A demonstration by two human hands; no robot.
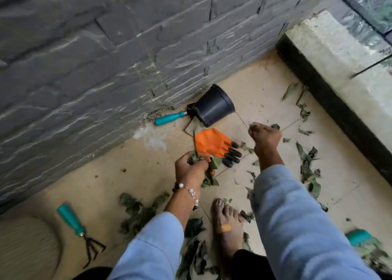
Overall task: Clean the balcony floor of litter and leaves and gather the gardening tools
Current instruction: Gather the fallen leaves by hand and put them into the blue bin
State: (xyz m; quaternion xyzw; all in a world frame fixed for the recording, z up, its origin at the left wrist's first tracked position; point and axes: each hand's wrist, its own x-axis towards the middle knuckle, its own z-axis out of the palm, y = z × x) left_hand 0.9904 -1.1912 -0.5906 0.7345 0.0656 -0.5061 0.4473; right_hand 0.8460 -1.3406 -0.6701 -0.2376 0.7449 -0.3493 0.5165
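Person's crouched over the balcony floor (pixel 131 173), barefoot, both arms out in front. Left hand (pixel 191 169) has its grip curled round a bunch of limp green leaves (pixel 209 173), pressed low near the wall side. Right hand (pixel 265 137) is fisted too, w/ bits of leaf poking from the top, so it looks like it's got a pinch of litter, tho the blur makes it hard to be sure.

What matters next, I'd say: the orange glove (pixel 212 141) lies flat between the two hands, its black fingertips pointing toward the right hand, cuff toward the wall. Left hand is just beside its near edge, so it's closer.

Glove looks rubbery, smooth. Black plastic pot (pixel 214 105) lies tipped on its side by the wall, a teal-handled tool (pixel 169 117) tucked under it. Teal hand rake (pixel 78 231), metal prongs, sits at the floor's near-left. Crumpled leaves still litter the right side by the kerb (pixel 331 114).
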